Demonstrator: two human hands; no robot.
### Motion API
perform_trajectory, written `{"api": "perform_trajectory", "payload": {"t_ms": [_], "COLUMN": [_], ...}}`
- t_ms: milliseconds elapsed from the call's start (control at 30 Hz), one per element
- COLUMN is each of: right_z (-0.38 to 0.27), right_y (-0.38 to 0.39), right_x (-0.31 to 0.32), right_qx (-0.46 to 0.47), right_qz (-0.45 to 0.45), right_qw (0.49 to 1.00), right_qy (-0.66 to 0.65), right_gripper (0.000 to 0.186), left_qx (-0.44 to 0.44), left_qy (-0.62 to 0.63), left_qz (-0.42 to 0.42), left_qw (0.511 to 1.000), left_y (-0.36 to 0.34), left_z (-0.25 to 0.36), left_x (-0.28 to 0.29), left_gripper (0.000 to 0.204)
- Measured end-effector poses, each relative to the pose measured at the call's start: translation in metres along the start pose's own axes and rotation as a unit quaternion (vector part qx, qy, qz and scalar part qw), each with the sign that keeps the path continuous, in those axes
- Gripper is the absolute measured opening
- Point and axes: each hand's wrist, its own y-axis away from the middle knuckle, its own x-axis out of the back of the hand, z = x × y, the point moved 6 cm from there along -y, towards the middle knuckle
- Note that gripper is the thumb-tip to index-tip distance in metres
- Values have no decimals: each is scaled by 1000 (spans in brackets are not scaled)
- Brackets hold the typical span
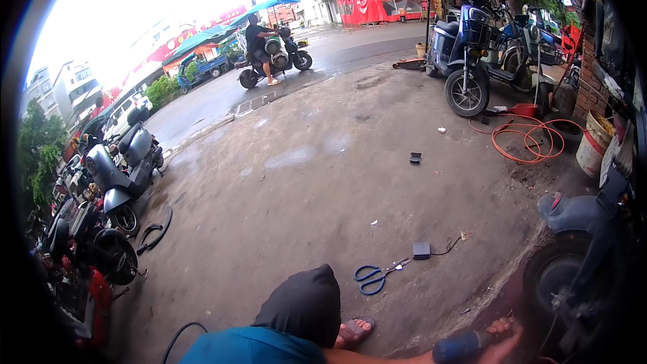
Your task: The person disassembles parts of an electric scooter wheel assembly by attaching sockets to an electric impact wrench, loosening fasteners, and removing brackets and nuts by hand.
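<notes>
At the lower right my left arm stretches across from a blue sleeve, with a dark blue wrap or cuff round what seems to be its wrist. Past it, the fingers of my left hand are curled close beside the dark wheel of a scooter. A thin strand seems to stick up at the fingertips; what they grip is too small to tell. I cannot make out my right hand. On the ground lie blue-handled scissors and a small black box with a wire.
Parked scooters stand at the left and upper right. A coiled orange hose and a white bucket are at the right. A black rubber piece lies at the left. A person sits on a scooter by the road.
</notes>
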Motion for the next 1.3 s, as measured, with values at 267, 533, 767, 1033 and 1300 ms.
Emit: {"api": "perform_trajectory", "payload": {"t_ms": [267, 533, 767, 1033, 1300], "right_z": [4, -10, -12, -16, -7], "right_y": [-22, -1, -8, 7, 23], "right_x": [11, 54, 131, 83, 28], "right_qx": [-9, -10, -67, -75, 9], "right_qz": [-65, 203, 211, 175, 139], "right_qw": [997, 940, 903, 917, 945], "right_qy": [-35, 274, 368, 351, 296], "right_gripper": [14, 21, 35, 35, 27], "left_qx": [-11, -79, 117, -42, -44], "left_qy": [43, 77, -395, -437, -184], "left_qz": [-7, -93, -180, -80, 4], "left_qw": [999, 990, 893, 895, 982], "left_y": [1, 5, -26, -18, -14], "left_z": [15, 106, -39, -3, -3], "left_x": [4, 23, 10, 7, 5], "left_gripper": [59, 54, 60, 68, 58]}}
